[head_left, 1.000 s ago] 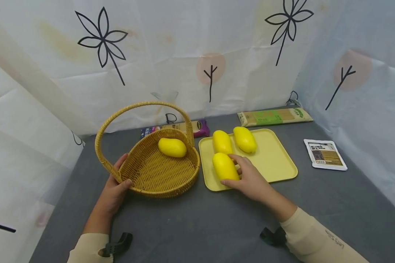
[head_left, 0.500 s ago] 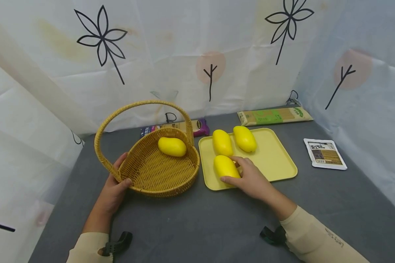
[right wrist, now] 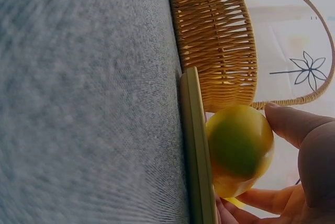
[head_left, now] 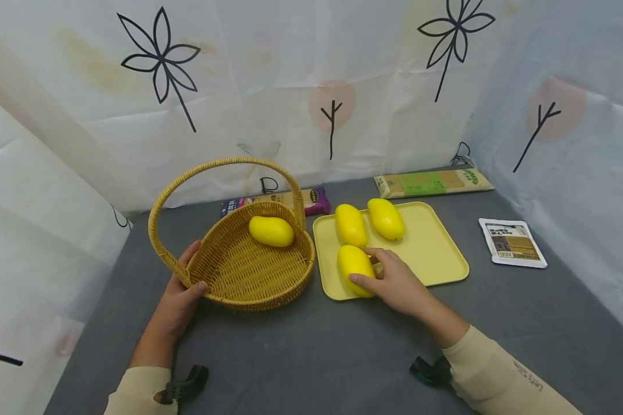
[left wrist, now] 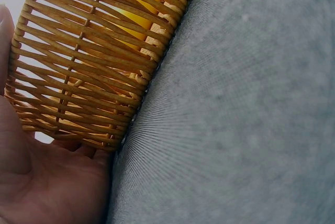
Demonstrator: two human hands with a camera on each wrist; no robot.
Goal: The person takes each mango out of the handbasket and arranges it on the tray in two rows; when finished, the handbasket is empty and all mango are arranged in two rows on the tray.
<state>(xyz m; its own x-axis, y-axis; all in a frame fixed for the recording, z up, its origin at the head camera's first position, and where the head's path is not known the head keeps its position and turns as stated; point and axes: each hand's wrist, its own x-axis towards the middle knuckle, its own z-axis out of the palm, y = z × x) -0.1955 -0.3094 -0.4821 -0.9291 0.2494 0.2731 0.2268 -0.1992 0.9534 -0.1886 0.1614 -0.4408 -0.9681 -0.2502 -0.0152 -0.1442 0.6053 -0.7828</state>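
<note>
My left hand (head_left: 179, 300) grips the left side of a round wicker basket (head_left: 256, 282), its thumb over the rim by the foot of the tall handle. A yellow mango (head_left: 271, 231) lies inside the basket, towards the back. On a pale yellow tray (head_left: 431, 259), my right hand (head_left: 397, 283) holds a second mango (head_left: 354, 266) at the near left corner, thumb on the near side and fingers on the far side. This mango shows a greenish end in the right wrist view. Behind it on the tray lie two more mangoes (head_left: 350, 225) (head_left: 386, 219), close together.
A purple-ended packet (head_left: 316, 201) lies behind the basket, partly hidden. At the back right is a long pack with a green label (head_left: 423, 184). A flat white-edged sachet (head_left: 514, 244) lies right of the tray. Patterned cloth walls (head_left: 270, 69) border the grey table (head_left: 291, 369).
The mango in my right hand has shifted slightly towards the tray's near edge, and its near end shows more below the thumb. My left hand and the basket have hardly moved.
</note>
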